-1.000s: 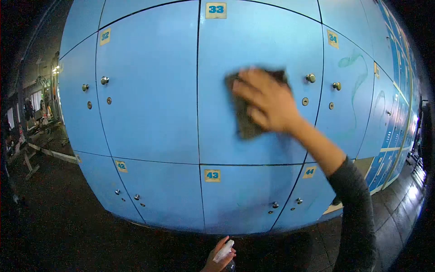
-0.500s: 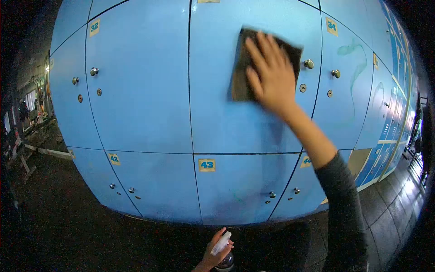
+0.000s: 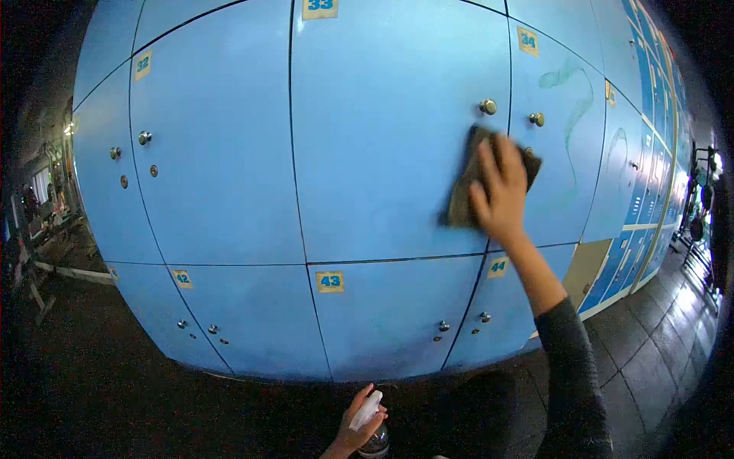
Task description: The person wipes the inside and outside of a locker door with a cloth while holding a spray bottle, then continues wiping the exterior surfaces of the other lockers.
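My right hand (image 3: 501,195) lies over a dark cloth (image 3: 462,200), pressing it with extended fingers against the lower right of blue locker door 33 (image 3: 382,138). One side of the cloth reaches over the seam onto door 34 (image 3: 554,206), just below the knobs. The lock of door 33 is hidden behind hand and cloth. Low in the view, my left hand (image 3: 350,432) is wrapped around a spray bottle (image 3: 367,411) with a white trigger head; the bottle's lower part is cut off by the frame edge.
Greenish streaks (image 3: 570,115) mark door 34. Metal knobs (image 3: 488,107) stick out from the doors. Below is locker 43 (image 3: 382,321). More lockers recede to the right above dark floor tiles (image 3: 650,359). Benches and equipment show dimly at the far left.
My right hand has moved the cloth down and to the right, from the upper middle of door 33 to its right edge. The view has shifted slightly; my left hand still grips the bottle.
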{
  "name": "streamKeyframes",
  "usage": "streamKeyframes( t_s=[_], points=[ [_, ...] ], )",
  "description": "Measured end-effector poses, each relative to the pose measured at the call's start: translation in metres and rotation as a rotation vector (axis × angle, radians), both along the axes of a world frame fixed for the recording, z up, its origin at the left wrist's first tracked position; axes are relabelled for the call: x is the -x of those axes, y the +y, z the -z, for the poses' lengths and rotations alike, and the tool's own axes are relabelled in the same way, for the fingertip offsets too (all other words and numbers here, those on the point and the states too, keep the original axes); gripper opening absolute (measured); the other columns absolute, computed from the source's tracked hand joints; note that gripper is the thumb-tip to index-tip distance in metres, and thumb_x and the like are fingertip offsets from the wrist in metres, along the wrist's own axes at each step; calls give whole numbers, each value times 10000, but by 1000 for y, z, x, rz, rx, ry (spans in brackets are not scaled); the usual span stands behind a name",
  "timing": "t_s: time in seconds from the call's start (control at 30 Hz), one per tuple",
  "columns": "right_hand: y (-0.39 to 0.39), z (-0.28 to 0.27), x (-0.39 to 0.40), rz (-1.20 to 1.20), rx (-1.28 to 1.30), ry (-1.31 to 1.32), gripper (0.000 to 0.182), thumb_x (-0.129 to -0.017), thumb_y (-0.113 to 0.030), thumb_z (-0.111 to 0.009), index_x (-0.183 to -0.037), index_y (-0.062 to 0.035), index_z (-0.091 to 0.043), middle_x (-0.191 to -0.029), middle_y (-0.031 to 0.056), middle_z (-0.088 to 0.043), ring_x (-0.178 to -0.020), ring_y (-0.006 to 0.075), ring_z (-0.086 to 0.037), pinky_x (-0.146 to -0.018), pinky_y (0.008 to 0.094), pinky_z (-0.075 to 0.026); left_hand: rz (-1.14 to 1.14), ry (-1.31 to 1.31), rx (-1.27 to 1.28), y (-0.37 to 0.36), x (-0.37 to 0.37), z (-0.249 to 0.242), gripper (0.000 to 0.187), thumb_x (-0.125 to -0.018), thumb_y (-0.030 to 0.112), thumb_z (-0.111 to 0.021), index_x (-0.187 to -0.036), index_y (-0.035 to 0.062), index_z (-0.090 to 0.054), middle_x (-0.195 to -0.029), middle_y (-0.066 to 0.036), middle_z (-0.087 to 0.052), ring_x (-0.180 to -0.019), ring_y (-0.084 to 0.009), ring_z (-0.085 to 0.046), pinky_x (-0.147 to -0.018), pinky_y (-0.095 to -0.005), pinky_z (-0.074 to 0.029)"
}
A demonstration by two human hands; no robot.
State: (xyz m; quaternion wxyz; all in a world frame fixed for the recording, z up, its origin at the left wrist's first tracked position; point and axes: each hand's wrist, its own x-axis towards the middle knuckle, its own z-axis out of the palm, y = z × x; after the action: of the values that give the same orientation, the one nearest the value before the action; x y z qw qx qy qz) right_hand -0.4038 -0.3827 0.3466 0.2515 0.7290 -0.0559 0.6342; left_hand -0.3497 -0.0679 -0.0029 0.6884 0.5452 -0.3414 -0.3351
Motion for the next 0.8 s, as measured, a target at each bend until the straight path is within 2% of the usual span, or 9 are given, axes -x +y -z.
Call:
streamKeyframes(
  t_s=[0.13, 0.4, 0.43, 0.47, 0.5, 0.53, 0.63, 0.7, 0.8],
  points=[
    [-12, -24, -5, 80, -10, -275, 582, -855, -259, -494, -1393, -89, -351, -1456, 170, -260, -1346, 334, -235, -1080, 450, -185, -12, 56, 1, -1, 0, 0, 654, -859, 94, -579, -1414, 52, -236, -967, -135, -581, -908, -211, -604, -821, -357, -488],
    [15, 102, -5, 26, -110, 331, 658, -762, -267, -573, -1355, -64, -370, -1450, 156, -295, -1343, 336, -258, -1045, 550, -232, -9, 44, 22, -2, 0, 5, 646, -866, 111, -587, -1415, 73, -249, -996, -148, -584, -890, -204, -611, -809, -350, -493],
    [47, 103, 2, 184, -278, 733, 634, -757, -265, -582, -1341, -104, -398, -1442, 129, -322, -1321, 332, -306, -1049, 528, -246, -10, 46, 18, -2, -1, 4, 645, -867, 114, -589, -1415, 75, -250, -999, -149, -584, -889, -203, -612, -809, -348, -493],
    [35, 141, -3, 65, -22, 803, 612, -776, -234, -566, -1353, -140, -387, -1454, 69, -318, -1322, 263, -333, -960, 441, -407, -13, 39, 19, -2, -1, 5, 655, -861, 124, -598, -1412, 74, -248, -987, -136, -588, -893, -207, -612, -799, -347, -491],
    [38, 151, -5, -132, -90, 1060, 572, -810, -268, -560, -1354, -188, -403, -1448, 9, -328, -1318, 188, -337, -815, 329, -507, -15, 33, 20, -2, -1, 6, 665, -855, 135, -607, -1410, 72, -246, -976, -123, -591, -898, -210, -612, -790, -346, -488],
    [39, 158, -5, -99, 208, 1135, 569, -859, -266, -514, -1398, -207, -342, -1472, -26, -286, -1335, 127, -304, -640, 218, -533, -19, 25, 23, -3, -2, 9, 676, -849, 145, -617, -1407, 70, -244, -964, -109, -594, -903, -213, -612, -780, -345, -485],
    [43, 138, -25, -213, 349, 1066, 639, -847, -268, -525, -1431, -222, -269, -1500, -32, -218, -1361, 134, -252, -588, 228, -543, -6, 135, 79, -1, -8, 29, 678, -845, 146, -633, -1403, 67, -255, -964, -113, -593, -904, -217, -613, -788, -352, -487],
    [60, 85, -30, -86, 336, 1128, 613, -849, -284, -526, -1416, -270, -296, -1495, -22, -233, -1357, 156, -268, -638, 216, -541, -23, 88, 93, -2, -7, 25, 683, -843, 155, -642, -1402, 69, -259, -968, -114, -592, -897, -221, -613, -792, -357, -487],
    [67, -5, -53, -210, 257, 707, 677, -698, -222, -620, -1345, -223, -422, -1446, 43, -340, -1329, 284, -320, -969, 396, -427, -24, 127, 126, -8, -12, 39, 690, -845, 173, -648, -1404, 72, -257, -973, -112, -590, -879, -218, -612, -788, -355, -487]
  ],
)
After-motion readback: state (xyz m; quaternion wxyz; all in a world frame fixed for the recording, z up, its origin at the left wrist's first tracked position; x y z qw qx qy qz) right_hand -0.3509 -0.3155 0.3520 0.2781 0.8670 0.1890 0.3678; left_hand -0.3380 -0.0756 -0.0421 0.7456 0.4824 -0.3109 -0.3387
